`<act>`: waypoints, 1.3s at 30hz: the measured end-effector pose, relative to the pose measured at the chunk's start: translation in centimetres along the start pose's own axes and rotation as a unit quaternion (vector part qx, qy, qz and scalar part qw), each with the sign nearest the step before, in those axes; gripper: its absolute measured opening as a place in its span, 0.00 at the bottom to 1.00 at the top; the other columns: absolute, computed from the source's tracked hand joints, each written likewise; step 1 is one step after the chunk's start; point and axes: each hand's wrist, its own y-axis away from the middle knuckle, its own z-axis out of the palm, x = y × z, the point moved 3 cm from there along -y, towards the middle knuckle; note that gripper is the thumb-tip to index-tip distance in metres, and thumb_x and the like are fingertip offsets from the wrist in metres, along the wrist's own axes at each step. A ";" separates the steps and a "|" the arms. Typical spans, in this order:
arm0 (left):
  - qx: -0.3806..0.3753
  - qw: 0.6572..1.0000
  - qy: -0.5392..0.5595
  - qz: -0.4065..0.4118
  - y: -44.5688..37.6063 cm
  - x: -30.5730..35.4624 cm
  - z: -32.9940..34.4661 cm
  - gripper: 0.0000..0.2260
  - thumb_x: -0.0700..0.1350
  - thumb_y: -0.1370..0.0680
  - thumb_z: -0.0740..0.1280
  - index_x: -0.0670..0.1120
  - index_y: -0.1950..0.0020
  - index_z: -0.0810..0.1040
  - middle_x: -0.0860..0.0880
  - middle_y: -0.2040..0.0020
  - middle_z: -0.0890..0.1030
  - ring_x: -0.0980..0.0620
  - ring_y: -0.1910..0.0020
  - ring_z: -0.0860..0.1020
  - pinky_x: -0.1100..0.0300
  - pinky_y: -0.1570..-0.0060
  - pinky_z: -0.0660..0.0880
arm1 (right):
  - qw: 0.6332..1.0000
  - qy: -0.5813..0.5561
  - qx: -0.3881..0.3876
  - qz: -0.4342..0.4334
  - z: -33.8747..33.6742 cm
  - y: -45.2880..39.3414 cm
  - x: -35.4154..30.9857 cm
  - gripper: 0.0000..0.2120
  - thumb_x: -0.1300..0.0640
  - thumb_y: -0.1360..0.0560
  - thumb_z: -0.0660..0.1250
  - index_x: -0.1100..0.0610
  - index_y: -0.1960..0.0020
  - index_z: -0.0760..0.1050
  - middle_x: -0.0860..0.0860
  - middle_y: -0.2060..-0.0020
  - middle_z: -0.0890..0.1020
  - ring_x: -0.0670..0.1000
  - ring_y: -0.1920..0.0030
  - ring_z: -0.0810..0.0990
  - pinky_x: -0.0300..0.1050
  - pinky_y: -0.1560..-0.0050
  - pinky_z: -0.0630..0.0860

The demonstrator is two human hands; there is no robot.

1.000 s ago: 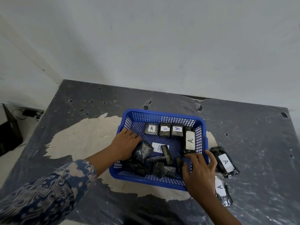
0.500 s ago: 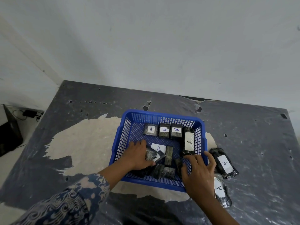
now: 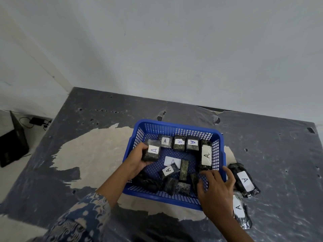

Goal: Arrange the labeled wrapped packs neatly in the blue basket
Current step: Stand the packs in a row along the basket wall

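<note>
Left grip [image 3: 139,159]: I see it clasping a labeled pack [image 3: 151,150].
Right grip [image 3: 215,187]: fingers spread loose, resting on blue basket [image 3: 176,125] rim.

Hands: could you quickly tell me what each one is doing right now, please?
Left hand: holding a labeled pack over the blue basket.
Right hand: open, fingers spread on the basket's near right corner, holding nothing.
</note>
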 end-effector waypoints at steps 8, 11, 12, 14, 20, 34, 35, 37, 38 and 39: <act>0.118 0.900 -0.373 0.192 -0.4 0.9 -0.5 0.20 0.45 0.19 0.64 0.51 0.27 0.67 0.57 0.44 0.77 0.56 0.49 0.76 0.61 0.50 0.71 | 1.000 -0.004 0.025 -0.018 -0.1 0.0 -0.1 0.09 0.57 0.30 0.76 0.53 0.50 0.81 0.50 0.54 0.84 0.62 0.33 0.72 0.57 0.25 0.57; 0.108 0.885 -0.388 0.232 -0.7 0.5 0.2 0.20 0.41 0.17 0.62 0.50 0.25 0.66 0.55 0.39 0.74 0.55 0.43 0.73 0.59 0.43 0.67 | 0.999 -0.003 0.031 -0.025 -0.1 0.1 -0.1 0.07 0.55 0.28 0.71 0.53 0.51 0.81 0.50 0.54 0.84 0.62 0.34 0.73 0.58 0.25 0.57; 0.100 0.883 -0.396 0.230 -0.9 0.1 0.3 0.19 0.40 0.17 0.62 0.49 0.26 0.67 0.54 0.39 0.75 0.55 0.43 0.73 0.60 0.43 0.67 | 0.999 -0.003 0.030 -0.023 -0.1 0.1 0.0 0.08 0.53 0.28 0.69 0.53 0.51 0.81 0.49 0.54 0.84 0.62 0.34 0.74 0.58 0.25 0.58; 0.092 0.886 -0.401 0.213 -1.1 -0.5 0.2 0.18 0.40 0.17 0.62 0.49 0.28 0.68 0.52 0.40 0.76 0.52 0.43 0.75 0.60 0.44 0.68 | 0.999 -0.004 0.026 -0.019 0.0 0.0 0.0 0.09 0.52 0.28 0.67 0.53 0.51 0.81 0.49 0.54 0.84 0.62 0.33 0.74 0.58 0.25 0.58; 0.150 0.884 -0.388 0.212 -1.5 -0.5 0.3 0.18 0.42 0.18 0.63 0.46 0.28 0.68 0.47 0.38 0.79 0.47 0.41 0.78 0.58 0.46 0.71 | 0.999 -0.003 0.029 -0.019 0.2 0.0 0.1 0.08 0.52 0.28 0.67 0.52 0.52 0.80 0.49 0.55 0.83 0.62 0.33 0.73 0.59 0.25 0.58; 0.223 0.640 -0.670 0.304 -0.1 -1.7 1.3 0.30 0.38 0.20 0.65 0.40 0.20 0.56 0.38 0.23 0.61 0.39 0.27 0.65 0.50 0.29 0.65 | 1.000 -0.012 0.022 -0.006 0.3 -0.1 0.1 0.07 0.52 0.27 0.66 0.51 0.53 0.80 0.48 0.54 0.83 0.63 0.31 0.70 0.53 0.25 0.53; 0.219 0.635 -0.676 0.303 0.0 -1.9 1.1 0.29 0.38 0.22 0.66 0.40 0.22 0.59 0.38 0.26 0.64 0.40 0.30 0.67 0.50 0.32 0.67 | 1.000 -0.014 0.021 -0.005 0.3 -0.1 0.1 0.06 0.52 0.28 0.66 0.51 0.53 0.80 0.47 0.54 0.83 0.63 0.31 0.70 0.53 0.25 0.53; 0.197 0.630 -0.695 0.286 -0.1 -2.6 0.8 0.29 0.40 0.23 0.68 0.40 0.24 0.61 0.39 0.26 0.64 0.41 0.30 0.66 0.52 0.31 0.66 | 1.000 -0.014 0.021 -0.007 0.2 -0.1 0.0 0.06 0.52 0.28 0.66 0.51 0.54 0.80 0.48 0.55 0.83 0.63 0.32 0.71 0.53 0.25 0.52; 0.187 0.631 -0.702 0.273 -0.3 -2.8 0.6 0.30 0.40 0.23 0.69 0.40 0.24 0.60 0.38 0.25 0.62 0.41 0.29 0.65 0.52 0.30 0.65 | 1.000 -0.013 0.021 -0.007 0.1 -0.1 0.0 0.06 0.52 0.28 0.66 0.51 0.54 0.80 0.48 0.55 0.83 0.63 0.32 0.71 0.52 0.25 0.52; 0.178 0.635 -0.704 0.262 -0.5 -3.0 0.4 0.32 0.41 0.24 0.69 0.40 0.23 0.59 0.38 0.24 0.60 0.41 0.28 0.64 0.52 0.28 0.64 | 1.000 -0.012 0.021 -0.008 0.1 -0.2 -0.1 0.06 0.52 0.28 0.66 0.51 0.54 0.81 0.48 0.55 0.84 0.63 0.32 0.72 0.52 0.25 0.52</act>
